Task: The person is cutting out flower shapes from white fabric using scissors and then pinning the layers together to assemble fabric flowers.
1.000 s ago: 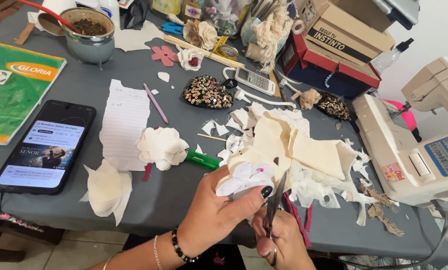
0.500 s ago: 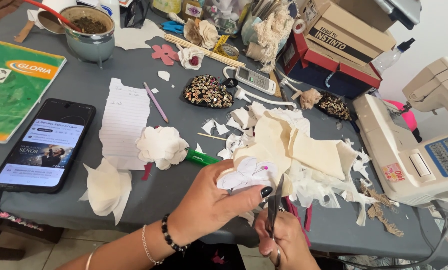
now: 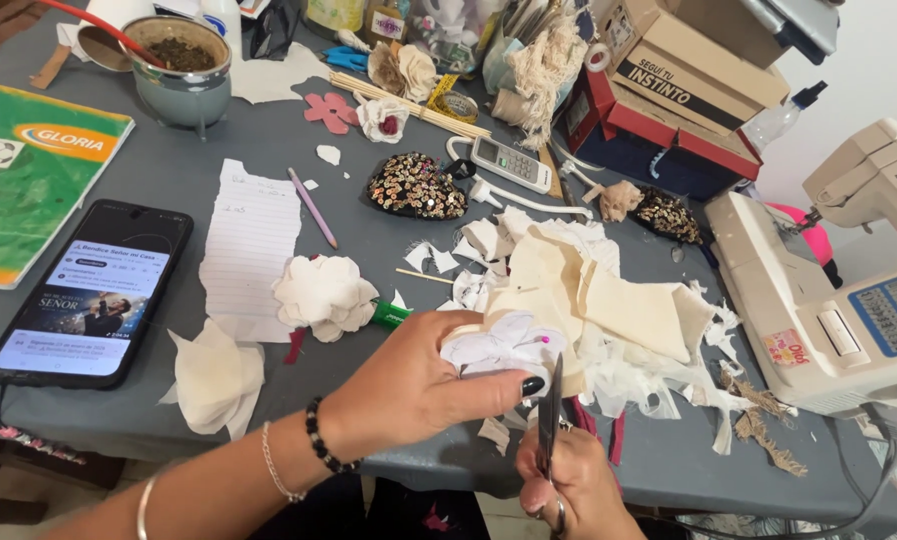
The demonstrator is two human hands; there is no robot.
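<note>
Head view: my left hand [image 3: 419,385] pinches the white fabric piece [image 3: 499,345] at lower centre, raised off the tabletop [image 3: 369,225] so the blades can reach its edge. My right hand [image 3: 569,490] grips the scissors [image 3: 549,420], tips up at the cloth. Cream scrap pile [image 3: 589,290] sits just behind, offcuts landing there.

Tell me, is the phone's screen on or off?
On: the phone lies face up with its screen lit, showing a picture and text.
</note>
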